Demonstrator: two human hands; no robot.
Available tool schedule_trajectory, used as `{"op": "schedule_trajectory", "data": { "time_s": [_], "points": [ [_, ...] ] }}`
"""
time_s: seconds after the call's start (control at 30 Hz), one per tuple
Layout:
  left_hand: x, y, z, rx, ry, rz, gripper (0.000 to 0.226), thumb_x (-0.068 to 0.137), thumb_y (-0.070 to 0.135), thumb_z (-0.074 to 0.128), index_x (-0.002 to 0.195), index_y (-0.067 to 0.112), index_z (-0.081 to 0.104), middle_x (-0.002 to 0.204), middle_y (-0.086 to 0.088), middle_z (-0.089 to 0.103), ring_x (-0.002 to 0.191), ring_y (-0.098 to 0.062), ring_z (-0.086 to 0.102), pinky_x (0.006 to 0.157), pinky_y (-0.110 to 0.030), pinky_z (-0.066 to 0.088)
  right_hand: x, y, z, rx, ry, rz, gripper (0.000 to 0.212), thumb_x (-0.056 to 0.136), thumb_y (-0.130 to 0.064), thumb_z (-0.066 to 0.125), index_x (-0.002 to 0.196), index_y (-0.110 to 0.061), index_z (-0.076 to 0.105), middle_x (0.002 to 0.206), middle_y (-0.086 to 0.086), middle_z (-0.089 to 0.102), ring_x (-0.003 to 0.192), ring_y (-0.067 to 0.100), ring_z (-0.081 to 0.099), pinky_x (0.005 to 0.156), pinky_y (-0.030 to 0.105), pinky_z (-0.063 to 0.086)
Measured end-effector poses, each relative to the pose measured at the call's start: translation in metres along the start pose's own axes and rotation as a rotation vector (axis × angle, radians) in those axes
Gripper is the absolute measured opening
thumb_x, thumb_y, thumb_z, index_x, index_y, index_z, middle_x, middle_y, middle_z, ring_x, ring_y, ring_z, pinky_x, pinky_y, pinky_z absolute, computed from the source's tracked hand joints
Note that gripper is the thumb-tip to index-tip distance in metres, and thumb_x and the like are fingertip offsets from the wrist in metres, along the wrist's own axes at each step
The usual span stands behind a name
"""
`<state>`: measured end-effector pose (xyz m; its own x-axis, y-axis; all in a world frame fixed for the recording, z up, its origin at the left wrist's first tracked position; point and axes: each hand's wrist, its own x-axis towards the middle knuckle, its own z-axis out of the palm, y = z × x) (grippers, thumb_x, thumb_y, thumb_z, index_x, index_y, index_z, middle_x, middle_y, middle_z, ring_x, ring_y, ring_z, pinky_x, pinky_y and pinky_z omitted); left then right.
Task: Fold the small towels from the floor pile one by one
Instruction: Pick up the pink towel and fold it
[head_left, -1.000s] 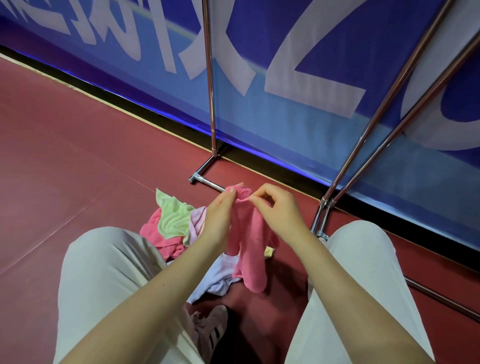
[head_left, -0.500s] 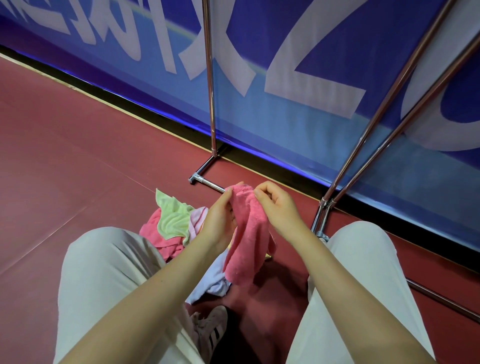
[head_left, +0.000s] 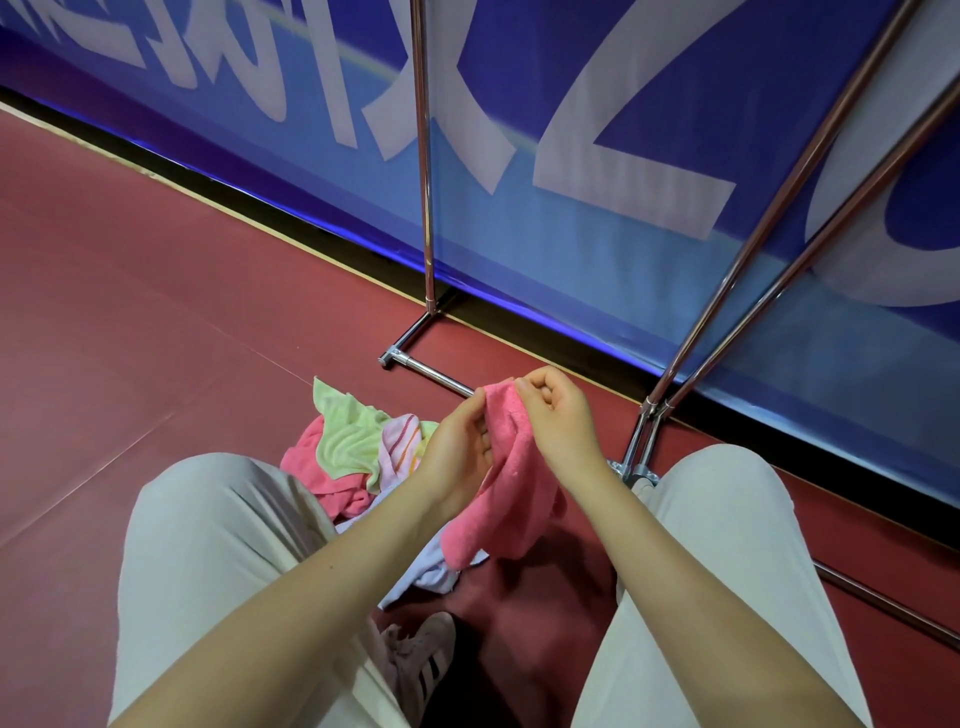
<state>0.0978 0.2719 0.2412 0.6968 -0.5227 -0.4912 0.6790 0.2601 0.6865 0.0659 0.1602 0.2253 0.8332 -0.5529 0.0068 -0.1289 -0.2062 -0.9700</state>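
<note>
- Both grips are closed on one pink towel (head_left: 511, 488): its top edge is pinched by the right hand (head_left: 558, 415) with curled fingers, and is held from the other side by the left hand (head_left: 460, 452).
- Below the hands, the towel is left hanging bunched between the knees, above the red floor (head_left: 156, 322).
- On the floor behind the left hand, a pile is seen: a green towel (head_left: 345, 436), a striped towel (head_left: 400, 452), more pink cloth and a pale towel (head_left: 431, 571).
- Chrome rack legs (head_left: 428, 208) are seen standing before a blue banner (head_left: 597, 234).
</note>
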Motion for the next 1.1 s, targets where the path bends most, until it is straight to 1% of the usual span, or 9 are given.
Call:
{"op": "schedule_trajectory", "data": {
  "time_s": [0.27,0.4,0.53,0.6,0.7,0.83,0.9,1.0,1.1],
  "points": [
    [0.0,-0.009,0.0,0.112,0.001,0.057,0.038,0.105,0.028,0.037,0.104,0.003,0.065,0.082,-0.007,0.072,0.07,-0.009,0.069,0.061,-0.018,0.055,-0.003,0.005,0.002,-0.087,0.044,-0.031,0.02,0.092,-0.019,0.058,0.074,-0.011,0.054,0.058,-0.007,0.05,0.054,0.004,0.043,0.055,0.023,0.036],
    [-0.003,-0.012,0.001,0.288,0.007,0.22,0.023,0.102,0.01,0.043,0.092,-0.001,0.062,0.058,0.007,0.064,0.055,0.001,0.059,0.053,-0.012,0.045,-0.003,0.003,0.002,-0.037,0.025,-0.019,0.02,0.092,-0.015,0.058,0.076,-0.005,0.055,0.058,-0.006,0.05,0.054,0.004,0.044,0.053,0.019,0.036],
    [-0.001,-0.008,-0.002,0.424,0.152,0.354,0.028,0.1,0.01,0.045,0.087,0.01,0.069,0.065,0.008,0.068,0.062,0.002,0.061,0.058,-0.013,0.047,-0.004,0.003,0.003,-0.018,-0.05,-0.022,0.02,0.092,-0.015,0.057,0.078,0.0,0.056,0.06,-0.005,0.047,0.057,0.004,0.041,0.054,0.016,0.035],
    [0.004,-0.001,-0.005,0.546,0.184,0.434,0.031,0.101,0.014,0.044,0.088,0.016,0.072,0.074,0.006,0.068,0.067,-0.001,0.06,0.065,-0.018,0.048,-0.004,0.002,0.002,-0.034,-0.11,-0.063,0.017,0.091,-0.013,0.059,0.077,-0.004,0.058,0.061,-0.008,0.047,0.058,0.002,0.04,0.056,0.015,0.034],
    [0.01,0.014,-0.011,0.587,0.167,0.551,0.033,0.101,0.015,0.041,0.088,0.009,0.071,0.085,-0.004,0.072,0.08,-0.012,0.066,0.079,-0.027,0.052,-0.004,0.009,0.001,-0.14,-0.173,-0.164,0.011,0.085,-0.021,0.066,0.075,-0.022,0.062,0.065,-0.005,0.056,0.062,0.004,0.044,0.062,0.024,0.039],
    [0.016,0.034,-0.027,0.612,0.292,0.611,0.031,0.102,0.02,0.041,0.086,0.012,0.066,0.085,-0.002,0.066,0.081,-0.011,0.058,0.083,-0.032,0.047,-0.01,0.017,-0.001,-0.228,-0.224,-0.181,0.009,0.082,-0.029,0.069,0.076,-0.023,0.066,0.068,0.003,0.061,0.063,0.007,0.046,0.064,0.031,0.042],
    [0.016,0.04,-0.033,0.63,0.319,0.641,0.029,0.102,0.02,0.041,0.083,0.015,0.062,0.082,0.003,0.06,0.078,-0.008,0.052,0.079,-0.031,0.044,-0.015,0.019,-0.003,-0.252,-0.253,-0.168,0.009,0.084,-0.026,0.068,0.075,-0.025,0.065,0.065,-0.001,0.058,0.062,0.004,0.044,0.063,0.026,0.04],
    [0.009,0.045,-0.035,0.629,0.321,0.708,0.029,0.102,0.018,0.042,0.078,0.019,0.058,0.077,0.007,0.054,0.068,0.002,0.048,0.071,-0.019,0.041,-0.022,0.023,-0.003,-0.246,-0.273,-0.134,0.016,0.087,-0.016,0.066,0.075,-0.025,0.06,0.062,-0.009,0.05,0.059,0.003,0.039,0.059,0.016,0.034],
    [0.002,0.05,-0.042,0.607,0.321,0.741,0.028,0.102,0.018,0.042,0.083,0.017,0.062,0.081,0.005,0.059,0.073,0.001,0.052,0.076,-0.019,0.043,-0.032,0.037,0.002,-0.157,-0.293,-0.045,0.017,0.09,-0.01,0.061,0.078,-0.022,0.059,0.067,-0.01,0.053,0.062,0.001,0.044,0.061,0.014,0.036]
  ]
}}
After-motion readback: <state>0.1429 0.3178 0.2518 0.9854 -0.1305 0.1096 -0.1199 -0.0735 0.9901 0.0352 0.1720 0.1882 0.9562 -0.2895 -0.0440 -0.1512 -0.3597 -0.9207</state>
